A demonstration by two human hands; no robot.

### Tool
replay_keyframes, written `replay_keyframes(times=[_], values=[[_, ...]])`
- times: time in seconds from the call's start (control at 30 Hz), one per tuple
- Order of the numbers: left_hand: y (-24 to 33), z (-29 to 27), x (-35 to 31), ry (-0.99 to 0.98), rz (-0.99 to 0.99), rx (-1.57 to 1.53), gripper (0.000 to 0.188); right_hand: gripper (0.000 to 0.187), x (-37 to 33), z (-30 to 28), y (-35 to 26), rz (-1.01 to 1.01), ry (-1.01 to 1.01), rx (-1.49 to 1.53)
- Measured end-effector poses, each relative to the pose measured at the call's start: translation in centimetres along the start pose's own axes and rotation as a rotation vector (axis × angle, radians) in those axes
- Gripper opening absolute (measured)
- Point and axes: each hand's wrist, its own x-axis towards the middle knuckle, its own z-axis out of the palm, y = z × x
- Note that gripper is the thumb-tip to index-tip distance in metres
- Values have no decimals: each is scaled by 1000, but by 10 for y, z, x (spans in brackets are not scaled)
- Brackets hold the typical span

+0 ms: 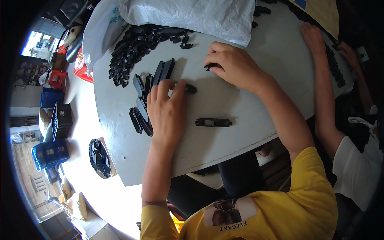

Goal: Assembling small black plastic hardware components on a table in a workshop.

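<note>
My left hand [165,110] is over the table left of the middle, its fingers bent round a long black plastic part. One end of that long black part [191,89] sticks out to the right of the fingertips; the rest is hidden under the hand. Farther right, my right hand [234,64] pinches a small black plastic clip [212,67] between thumb and fingers. Several long black parts [163,71] lie beside and beyond my left hand, with more black parts [140,120] just left of it. A single hollow black part [213,122] lies nearer to me.
A curved heap of small black pieces [130,54] covers the far left of the grey table [256,108]. Behind it sits a white woven sack [188,18]. A co-worker's arm [322,76] rests at the right. On the floor stands a round container [100,159] of black parts.
</note>
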Motion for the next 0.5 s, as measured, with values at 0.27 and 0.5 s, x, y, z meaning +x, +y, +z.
replay_keyframes(times=[0.27,0.5], values=[[5,8,-4,25,-317,-709,26,13,5,-14,-9,47,-36,366],[-4,15,-2,-64,-235,-613,28,14,5,4,-21,-98,-157,417]])
